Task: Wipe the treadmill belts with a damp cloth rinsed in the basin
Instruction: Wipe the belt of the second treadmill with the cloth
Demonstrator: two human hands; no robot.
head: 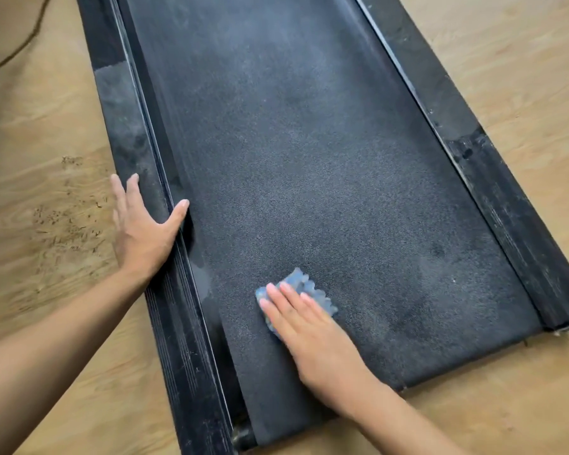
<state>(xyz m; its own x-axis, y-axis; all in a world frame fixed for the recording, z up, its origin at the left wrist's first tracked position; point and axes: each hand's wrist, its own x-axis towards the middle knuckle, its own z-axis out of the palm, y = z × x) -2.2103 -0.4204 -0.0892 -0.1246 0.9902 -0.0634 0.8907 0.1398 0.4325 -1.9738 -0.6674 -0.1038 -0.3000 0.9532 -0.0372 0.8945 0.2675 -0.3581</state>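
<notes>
Possibly dust is only smeared over the belt (pixel 309 159) if the cloth (pixel 313 289) pressed under the flat right hand (pixel 309 330) is left unrinsed; the rail (pixel 178 339) is braced by the flat left hand (pixel 142 231).

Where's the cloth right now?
Head view, lower centre: the blue cloth lies on the belt under the right hand, nearer the left side rail.

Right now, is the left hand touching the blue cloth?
Apart. The head view shows the left hand on the side rail, with bare belt between it and the blue cloth under the right hand.
</notes>
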